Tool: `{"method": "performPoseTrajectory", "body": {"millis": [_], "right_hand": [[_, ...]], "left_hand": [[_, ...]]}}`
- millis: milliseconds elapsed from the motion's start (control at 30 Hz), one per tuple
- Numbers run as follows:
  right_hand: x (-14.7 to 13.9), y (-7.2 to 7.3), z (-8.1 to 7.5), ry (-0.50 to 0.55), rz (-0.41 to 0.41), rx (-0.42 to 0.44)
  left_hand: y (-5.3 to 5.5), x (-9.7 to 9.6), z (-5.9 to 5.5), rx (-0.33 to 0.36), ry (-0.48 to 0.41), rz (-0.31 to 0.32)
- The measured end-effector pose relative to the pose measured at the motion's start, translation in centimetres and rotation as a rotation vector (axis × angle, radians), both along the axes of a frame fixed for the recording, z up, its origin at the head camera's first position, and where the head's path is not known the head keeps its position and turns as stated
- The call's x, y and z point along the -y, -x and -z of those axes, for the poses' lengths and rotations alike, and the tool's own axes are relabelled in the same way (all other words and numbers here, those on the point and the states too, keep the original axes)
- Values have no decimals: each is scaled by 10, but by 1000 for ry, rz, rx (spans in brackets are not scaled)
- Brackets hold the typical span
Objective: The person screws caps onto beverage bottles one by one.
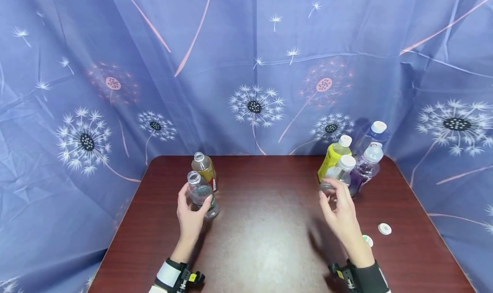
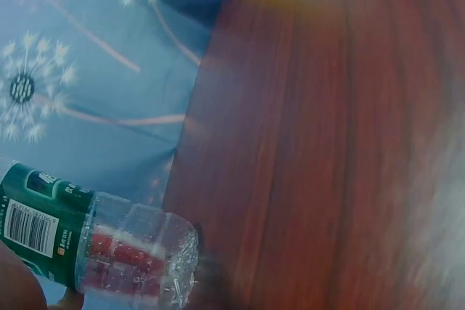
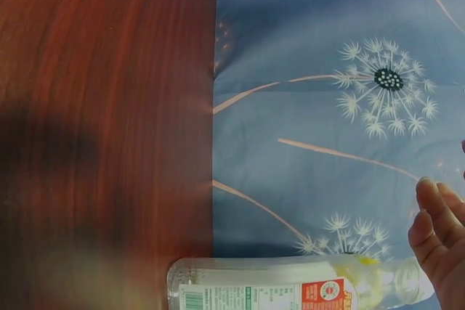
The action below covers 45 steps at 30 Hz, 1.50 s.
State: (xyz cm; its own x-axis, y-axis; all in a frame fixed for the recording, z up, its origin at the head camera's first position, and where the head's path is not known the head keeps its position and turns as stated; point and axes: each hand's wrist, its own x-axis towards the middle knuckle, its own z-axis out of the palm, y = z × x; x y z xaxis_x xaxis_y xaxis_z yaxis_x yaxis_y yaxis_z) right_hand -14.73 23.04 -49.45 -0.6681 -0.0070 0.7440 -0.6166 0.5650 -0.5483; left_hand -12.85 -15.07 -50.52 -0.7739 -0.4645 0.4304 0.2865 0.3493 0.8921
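Observation:
My left hand [image 1: 192,218] grips a clear plastic bottle [image 1: 200,193] with no cap on its mouth, thumb and fingers on either side. Its green label with a barcode [image 2: 30,227] shows in the left wrist view. Just behind it stands another uncapped bottle with a yellow label [image 1: 207,173]. Over on the right, my right hand [image 1: 340,211] has its fingers loosely bent and thumb apart, nothing between them. It is nearest to a clear bottle with a white cap [image 1: 347,162], overlapping its lower part in the head view. That bottle's white and red label [image 3: 269,295] shows in the right wrist view.
Behind the white-capped bottle stand a yellow bottle [image 1: 332,156], a purple bottle [image 1: 363,169] and a blue-labelled bottle [image 1: 375,134]. Two loose caps lie by my right wrist, one white cap [image 1: 384,229] and one with green [image 1: 368,241]. A dandelion-print curtain [image 1: 246,70] surrounds the brown table [image 1: 262,190].

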Motion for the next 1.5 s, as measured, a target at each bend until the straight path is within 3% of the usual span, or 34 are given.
{"method": "performPoseTrajectory", "body": {"millis": [333, 467, 700, 933, 1033, 1167, 1400, 1500], "right_hand": [[-11, -6, -2, -29, 18, 11], [-16, -8, -3, -64, 28, 36], [-26, -15, -8, -206, 78, 33], [-38, -23, -13, -275, 196, 75], [-43, -26, -15, -320, 268, 117], [-50, -32, -17, -378, 349, 248], [-74, -39, -5, -533, 338, 692], [-82, -38, 1, -604, 306, 893]], "left_hand": [[2, -36, 3, -17, -32, 215], [4, -51, 4, 2, -18, 275], [4, -70, 1, -3, 38, 339], [3, -83, -3, 17, 74, 389], [9, -86, 12, 26, 67, 414], [18, -88, 34, 23, 74, 448], [15, -98, 34, 18, 90, 566], [14, -100, 32, 35, 91, 579]]}}
